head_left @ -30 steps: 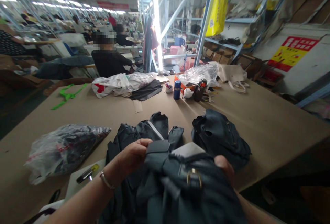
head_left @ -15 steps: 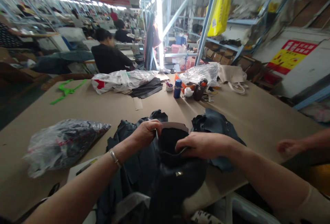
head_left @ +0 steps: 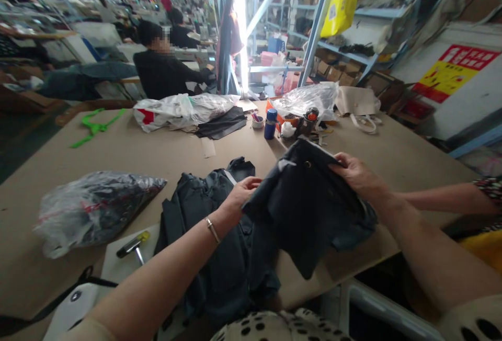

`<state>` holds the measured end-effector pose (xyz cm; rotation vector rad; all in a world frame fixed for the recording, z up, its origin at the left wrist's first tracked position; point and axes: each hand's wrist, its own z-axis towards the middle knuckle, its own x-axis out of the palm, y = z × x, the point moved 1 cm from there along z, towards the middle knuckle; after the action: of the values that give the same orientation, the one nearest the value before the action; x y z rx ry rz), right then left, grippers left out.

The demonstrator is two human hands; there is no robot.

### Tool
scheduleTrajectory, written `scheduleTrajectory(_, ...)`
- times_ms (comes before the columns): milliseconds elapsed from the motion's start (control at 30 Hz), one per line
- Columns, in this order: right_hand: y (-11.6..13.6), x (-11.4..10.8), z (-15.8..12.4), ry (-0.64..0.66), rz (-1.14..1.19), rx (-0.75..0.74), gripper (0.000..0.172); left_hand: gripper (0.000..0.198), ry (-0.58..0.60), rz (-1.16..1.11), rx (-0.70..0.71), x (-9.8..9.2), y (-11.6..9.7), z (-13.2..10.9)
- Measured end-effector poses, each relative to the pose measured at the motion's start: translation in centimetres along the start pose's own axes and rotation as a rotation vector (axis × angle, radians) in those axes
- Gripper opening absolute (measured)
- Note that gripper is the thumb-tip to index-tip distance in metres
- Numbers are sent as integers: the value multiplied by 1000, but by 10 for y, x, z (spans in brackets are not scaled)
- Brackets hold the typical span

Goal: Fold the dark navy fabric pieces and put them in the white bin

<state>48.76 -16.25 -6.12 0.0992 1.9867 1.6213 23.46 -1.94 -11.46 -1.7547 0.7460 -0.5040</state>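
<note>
- Left hand: pinching the left edge of the dark bag; bracelet sitting on that wrist.
- Right hand: gripping the bag's upper right edge, thumb and fingers closing on the cloth.
- Dark bag: hanging tilted between both hands over the table's near side, a corner pointing down, small stud showing near the top.
- Dark pile: lying just left of the bag, partly behind the left forearm.
- Hammer: resting on a pale board, left of the pile.
- Clear sack: lying farther left, dark stuff showing through.
- Co-worker's arm: reaching in from the right, its hand hiding behind the right forearm.
- Blue bottle: standing beyond the bag, cup just beside it.
- Green strap: lying at far left.
- Seated person: working beyond the table.
</note>
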Motion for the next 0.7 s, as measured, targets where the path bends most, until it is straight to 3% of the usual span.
scheduleTrajectory(67,-28,-39,5,-147,-39,46,32,28,-37,410,-62,-6,35,-3)
scheduleTrajectory(167,-66,-84,11,-393,-370,58,42,25,-37,650,-120,-7,81,-12)
scheduleTrajectory(233,-79,-91,12,-554,-644,-23,48,27,-39,754,-144,-2,100,-15)
scheduleTrajectory(267,-82,-85,11,-574,-699,-71,48,27,-40,793,-157,1,106,-15)
scheduleTrajectory(300,-83,-71,10,-538,-676,-107,45,25,-39,822,-169,4,110,-14)
scheduleTrajectory(367,-87,-23,2,-315,-411,-58,35,14,-23,847,-182,8,112,-9)
scheduleTrajectory(400,-91,8,-4,-168,-223,24,30,8,-11,844,-182,9,112,-7)
scheduleTrajectory(467,-104,77,-20,48,251,358,24,1,18,812,-173,9,109,-3)
scheduleTrajectory(567,-127,164,-36,80,452,566,28,3,60,731,-135,8,102,-9)
scheduleTrajectory(633,-138,199,-38,108,576,649,33,4,103,599,-119,8,95,-20)
scheduleTrajectory(700,-140,218,-36,167,755,704,42,6,167,260,-136,9,87,-34)
